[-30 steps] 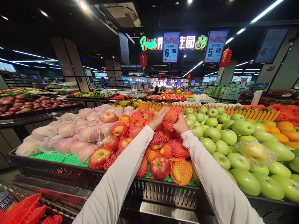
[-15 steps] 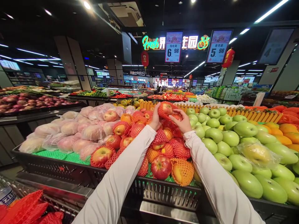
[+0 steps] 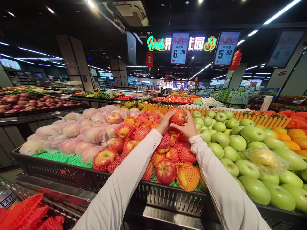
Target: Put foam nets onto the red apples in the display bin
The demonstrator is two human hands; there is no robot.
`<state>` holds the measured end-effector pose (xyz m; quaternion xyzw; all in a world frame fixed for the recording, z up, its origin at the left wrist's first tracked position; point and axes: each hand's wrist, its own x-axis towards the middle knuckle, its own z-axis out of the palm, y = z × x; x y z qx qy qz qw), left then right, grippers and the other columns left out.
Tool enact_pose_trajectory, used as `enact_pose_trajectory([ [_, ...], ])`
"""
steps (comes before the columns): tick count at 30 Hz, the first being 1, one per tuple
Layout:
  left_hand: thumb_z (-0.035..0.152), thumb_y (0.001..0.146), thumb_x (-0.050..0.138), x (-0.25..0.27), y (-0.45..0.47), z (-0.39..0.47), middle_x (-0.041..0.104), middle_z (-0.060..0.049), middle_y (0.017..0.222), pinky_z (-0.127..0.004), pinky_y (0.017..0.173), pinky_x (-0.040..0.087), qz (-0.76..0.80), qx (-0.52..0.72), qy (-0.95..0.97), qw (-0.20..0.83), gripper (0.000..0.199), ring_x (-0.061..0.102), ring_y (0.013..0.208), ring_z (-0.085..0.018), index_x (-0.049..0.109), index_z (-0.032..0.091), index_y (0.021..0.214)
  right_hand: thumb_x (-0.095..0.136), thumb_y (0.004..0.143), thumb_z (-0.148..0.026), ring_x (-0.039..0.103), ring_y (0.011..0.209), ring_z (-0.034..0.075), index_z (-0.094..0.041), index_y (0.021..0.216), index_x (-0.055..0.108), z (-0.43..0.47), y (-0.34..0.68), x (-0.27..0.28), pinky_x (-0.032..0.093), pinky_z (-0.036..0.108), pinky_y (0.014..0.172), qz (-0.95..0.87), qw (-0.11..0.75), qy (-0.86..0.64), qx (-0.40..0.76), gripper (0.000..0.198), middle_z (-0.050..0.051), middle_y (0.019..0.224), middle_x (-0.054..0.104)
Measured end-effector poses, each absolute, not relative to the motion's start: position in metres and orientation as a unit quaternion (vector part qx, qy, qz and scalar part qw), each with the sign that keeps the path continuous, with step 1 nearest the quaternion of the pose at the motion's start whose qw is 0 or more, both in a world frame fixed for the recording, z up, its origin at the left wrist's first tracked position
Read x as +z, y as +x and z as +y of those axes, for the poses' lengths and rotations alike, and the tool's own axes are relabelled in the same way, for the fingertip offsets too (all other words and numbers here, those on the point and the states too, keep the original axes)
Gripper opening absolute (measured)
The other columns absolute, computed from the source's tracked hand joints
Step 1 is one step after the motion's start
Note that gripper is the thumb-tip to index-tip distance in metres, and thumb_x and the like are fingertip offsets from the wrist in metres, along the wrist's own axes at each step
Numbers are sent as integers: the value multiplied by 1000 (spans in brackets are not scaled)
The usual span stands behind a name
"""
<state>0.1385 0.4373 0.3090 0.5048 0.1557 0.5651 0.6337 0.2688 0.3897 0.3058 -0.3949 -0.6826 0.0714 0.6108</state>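
Between my two hands is a red apple [image 3: 178, 117] in a red foam net, held above the pile at the back of the bin. My left hand [image 3: 166, 122] grips it from the left side. My right hand [image 3: 189, 125] closes round it from the right, thumb in front and fingers behind. Below them lie more netted apples [image 3: 172, 154], in red and orange foam. A bare red apple [image 3: 165, 171] sits at the front edge beside an orange-netted apple [image 3: 187, 176].
Plastic-bagged pale fruit [image 3: 96, 134] fills the left of the black bin [image 3: 172, 199]. Green apples [image 3: 230, 153] are heaped on the right, with a bagged yellow fruit [image 3: 263, 158] among them. A low yellow fence [image 3: 268, 120] runs behind. Red netting [image 3: 26, 210] lies in a cart at lower left.
The apple has turned in my hands and shifted slightly right and down. My right hand has moved from its front edge to wrap around its right side.
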Motion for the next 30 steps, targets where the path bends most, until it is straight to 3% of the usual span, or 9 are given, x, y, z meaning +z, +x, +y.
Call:
enact_pose_trajectory([
  [3,48,66,82,310,140,433,70,-5,99,-35,91,51,129,583,550,584,46,66,93,-20,66,19,98,85,59,-44,63,108,27,-22,127,51,394,269,302,51,46,98,-680,608,-399,96,79,10,122,64],
  [9,46,60,88,313,136,431,64,-2,91,-30,85,51,212,626,594,457,53,63,89,-18,59,20,97,83,54,-32,64,99,25,-20,120,52,391,270,304,52,42,95,-642,646,-406,76,74,9,115,66],
  [15,55,68,81,308,139,431,69,-9,103,-38,82,53,187,523,562,613,60,68,88,-23,56,22,112,84,57,-36,62,108,26,-22,125,54,390,273,307,49,43,99,-661,646,-378,51,76,9,125,64],
  [18,48,67,83,308,141,432,70,-10,104,-41,87,52,168,515,565,622,57,68,90,-24,60,20,111,85,57,-38,60,112,27,-23,129,54,395,276,304,47,46,101,-681,622,-383,50,79,9,129,63],
  [22,37,62,86,309,133,438,68,-11,105,-43,94,51,235,582,615,478,55,65,98,-26,59,17,105,85,59,-42,57,116,30,-23,132,55,404,278,298,42,52,106,-680,603,-413,48,81,11,128,62],
  [27,10,55,84,304,97,456,54,-11,127,-41,112,38,389,650,636,147,76,52,124,-29,52,22,122,84,58,-52,59,110,29,-18,132,53,403,276,297,47,49,98,-643,628,-429,92,87,15,118,64],
  [30,3,57,77,298,80,467,44,-13,132,-40,111,39,483,615,619,69,76,51,126,-30,49,22,125,83,60,-53,59,111,29,-19,131,52,400,274,299,48,48,96,-647,620,-431,107,84,14,119,63],
])
